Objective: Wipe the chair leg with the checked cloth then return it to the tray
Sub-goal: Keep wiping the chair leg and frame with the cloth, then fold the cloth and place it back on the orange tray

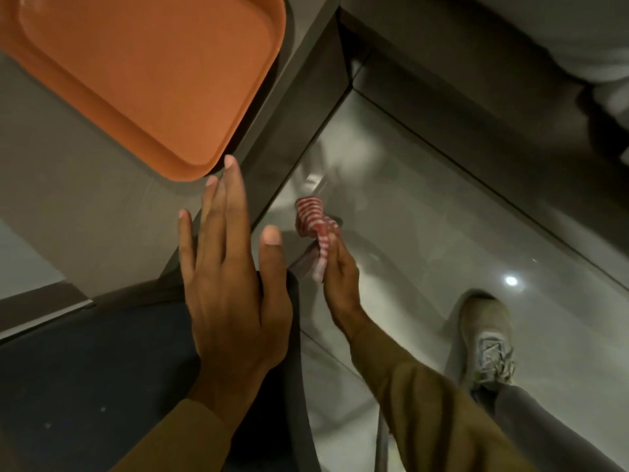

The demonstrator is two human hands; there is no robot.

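Note:
My right hand [340,277] is low beside the chair, shut on the red-and-white checked cloth [315,223], which is bunched around a thin chair leg near the floor. The leg itself is mostly hidden by the cloth; a short pale stretch [301,264] shows just left of my fingers. My left hand [231,277] lies flat with fingers spread on the front corner of the dark chair seat [102,386], holding nothing. The orange tray [143,73] sits on the grey table at top left, with nothing in it.
The grey table [85,212] has its edge running diagonally just beyond my left fingertips. A glossy tiled floor [425,233] spreads to the right. My shoe [486,338] stands on it at lower right. A dark ledge or furniture base [476,137] crosses the upper right.

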